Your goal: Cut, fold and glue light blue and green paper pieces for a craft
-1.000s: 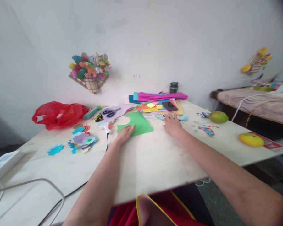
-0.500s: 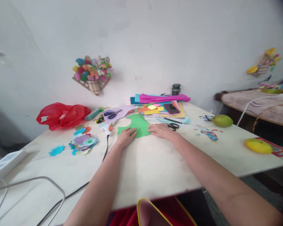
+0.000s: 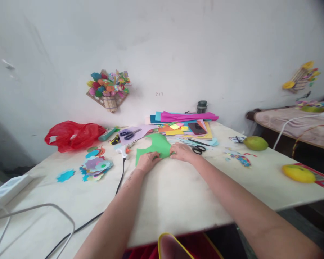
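"217" marks the wall [image 3: 178, 54] behind the desk [image 3: 175, 194]; both hands' fingers [image 3: 157, 155] [image 3: 173, 151] touch green paper [image 3: 158, 143], grip unclear.

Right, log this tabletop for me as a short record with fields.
left hand: the left hand touches the green sheet
right hand: the right hand is at the green sheet's right edge
grip: cannot tell
beside right hand: black scissors
left of sheet: white glue gun, flower cutouts, red bag
behind sheet: phone
far right: green fruit, yellow fruit
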